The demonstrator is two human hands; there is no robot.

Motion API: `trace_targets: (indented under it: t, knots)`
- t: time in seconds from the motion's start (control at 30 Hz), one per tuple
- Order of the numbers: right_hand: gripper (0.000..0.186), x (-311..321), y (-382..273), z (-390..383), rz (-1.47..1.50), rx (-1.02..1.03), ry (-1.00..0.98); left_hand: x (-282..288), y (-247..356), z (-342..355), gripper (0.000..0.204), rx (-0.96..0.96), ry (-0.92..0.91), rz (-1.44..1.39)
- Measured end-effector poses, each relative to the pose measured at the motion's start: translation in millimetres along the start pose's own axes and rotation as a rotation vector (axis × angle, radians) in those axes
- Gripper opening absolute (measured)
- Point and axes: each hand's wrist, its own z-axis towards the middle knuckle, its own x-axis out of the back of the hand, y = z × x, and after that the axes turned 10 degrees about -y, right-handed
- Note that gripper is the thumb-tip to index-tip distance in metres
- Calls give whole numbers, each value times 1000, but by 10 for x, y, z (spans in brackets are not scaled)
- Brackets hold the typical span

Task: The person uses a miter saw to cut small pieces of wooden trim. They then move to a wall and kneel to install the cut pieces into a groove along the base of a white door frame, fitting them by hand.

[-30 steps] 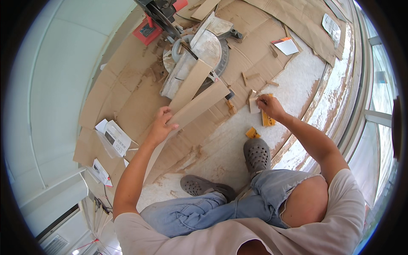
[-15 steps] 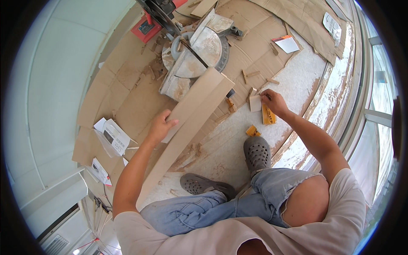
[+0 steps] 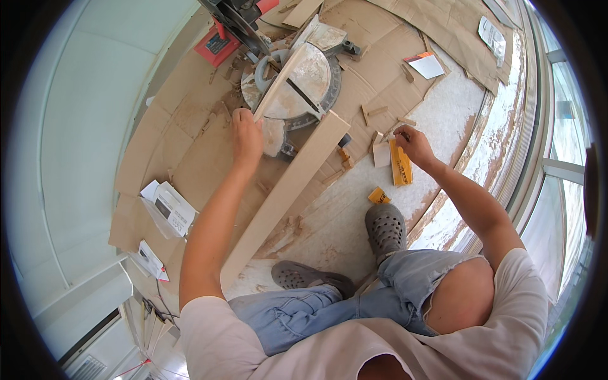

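A makeshift workshop, shown by the miter saw (image 3: 315, 71), wood offcuts (image 3: 365, 115) and cardboard-covered floor (image 3: 180, 155).

Wears lt grey shirt (image 3: 310, 351), ripped blue jeans (image 3: 373, 307) & dk grey clogs (image 3: 386, 229).

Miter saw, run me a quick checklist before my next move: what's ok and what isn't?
1. Held board gripped: ok, the left hand has its near end.
2. Left hand off the blade slot: ok, it is left of it.
3. Right hand empty: cannot tell, anything pinched by the yellow packet is too small to see.
4. Long board put aside: not ok, it lies diagonally before the miter saw.
5. Cardboard free of wood scraps: not ok, several lie about.
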Motion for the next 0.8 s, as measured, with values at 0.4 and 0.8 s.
trace_targets:
  t: [0.4, 0.8]
  knots:
    - [36, -449, -1152, 313, 201, 40, -159, 30, -178, 37, 31, 60, -50, 41]
    - [37, -336, -1185, -147, -368, -9, -382, -23, -65, 87, 26, 5, -38, 239]
